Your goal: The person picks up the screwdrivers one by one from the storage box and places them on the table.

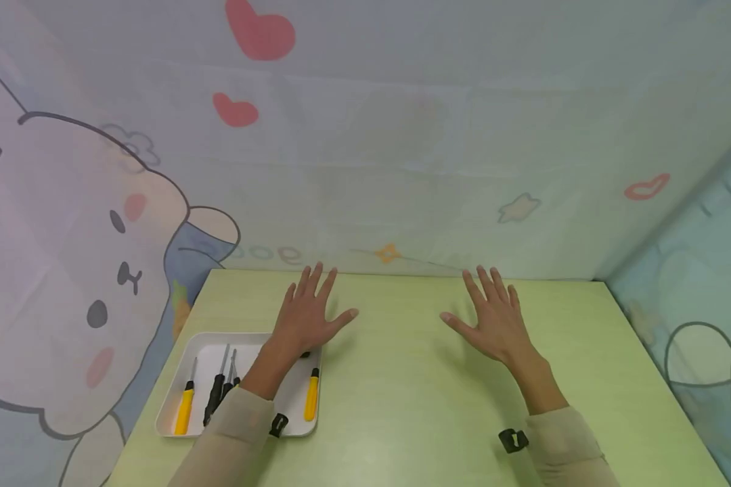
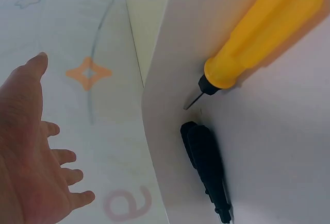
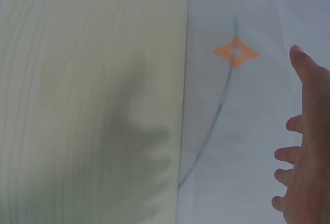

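Observation:
My left hand (image 1: 307,318) is held over the right part of a white tray (image 1: 289,429), fingers spread and nothing in its grasp. In the tray lie a yellow-handled screwdriver (image 1: 185,409) at the left, several black-handled screwdrivers (image 1: 214,399) beside it, and another yellow screwdriver (image 1: 311,399) along the right side. The left wrist view shows that yellow screwdriver (image 2: 263,28) close up, with a black-handled tool (image 2: 206,157) near its tip. My forearm hides part of the tray. My right hand (image 1: 496,325), also spread and holding nothing, hovers above the table and casts a shadow on it.
The light green table (image 1: 396,379) meets a printed cloth backdrop (image 1: 378,135) along its far edge. More printed cloth (image 1: 706,284) hangs at the right, and a cartoon animal (image 1: 97,270) is printed at the left. A black strap piece (image 1: 514,440) shows by my right cuff.

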### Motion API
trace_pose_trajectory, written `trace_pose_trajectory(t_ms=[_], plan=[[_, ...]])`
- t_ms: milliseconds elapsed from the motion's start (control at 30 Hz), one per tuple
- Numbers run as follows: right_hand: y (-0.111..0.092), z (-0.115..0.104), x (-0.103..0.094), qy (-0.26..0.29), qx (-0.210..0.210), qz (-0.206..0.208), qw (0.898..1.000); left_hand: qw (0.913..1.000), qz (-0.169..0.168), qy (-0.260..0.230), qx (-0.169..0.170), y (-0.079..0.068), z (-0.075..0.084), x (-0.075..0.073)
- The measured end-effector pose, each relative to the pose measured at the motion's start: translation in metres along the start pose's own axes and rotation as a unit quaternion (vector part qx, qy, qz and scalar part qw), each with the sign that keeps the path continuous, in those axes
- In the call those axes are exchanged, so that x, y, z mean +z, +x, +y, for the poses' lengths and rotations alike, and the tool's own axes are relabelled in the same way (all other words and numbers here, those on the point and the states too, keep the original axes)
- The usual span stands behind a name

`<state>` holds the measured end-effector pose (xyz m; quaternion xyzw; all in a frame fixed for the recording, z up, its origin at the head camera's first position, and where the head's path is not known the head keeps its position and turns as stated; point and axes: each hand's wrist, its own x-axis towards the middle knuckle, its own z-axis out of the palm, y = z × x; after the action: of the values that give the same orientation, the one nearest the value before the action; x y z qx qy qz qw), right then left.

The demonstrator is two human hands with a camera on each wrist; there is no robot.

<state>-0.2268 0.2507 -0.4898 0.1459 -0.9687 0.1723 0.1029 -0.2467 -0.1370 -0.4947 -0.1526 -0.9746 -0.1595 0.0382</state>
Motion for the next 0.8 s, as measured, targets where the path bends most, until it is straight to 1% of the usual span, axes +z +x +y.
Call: trace_pose_trajectory(t_ms=[267, 433, 600, 800], plan=[[0.001, -0.004, 0.01, 0.021, -0.003, -0.008, 1.0, 0.9999, 0.007, 0.01, -0.003, -0.004, -0.005, -0.004], [0.002, -0.008, 0.013, 0.037, -0.011, 0.0, 0.999, 0.9998, 0.021, 0.0, 0.0, -0.007, -0.008, -0.009], [0.003, -0.015, 0.015, 0.051, -0.02, 0.003, 0.999, 0.9997, 0.024, -0.01, 0.002, -0.01, -0.009, -0.013], [0.004, -0.024, 0.017, 0.069, -0.021, 0.003, 0.997, 0.9992, 0.033, -0.02, 0.0, -0.014, -0.014, -0.017]])
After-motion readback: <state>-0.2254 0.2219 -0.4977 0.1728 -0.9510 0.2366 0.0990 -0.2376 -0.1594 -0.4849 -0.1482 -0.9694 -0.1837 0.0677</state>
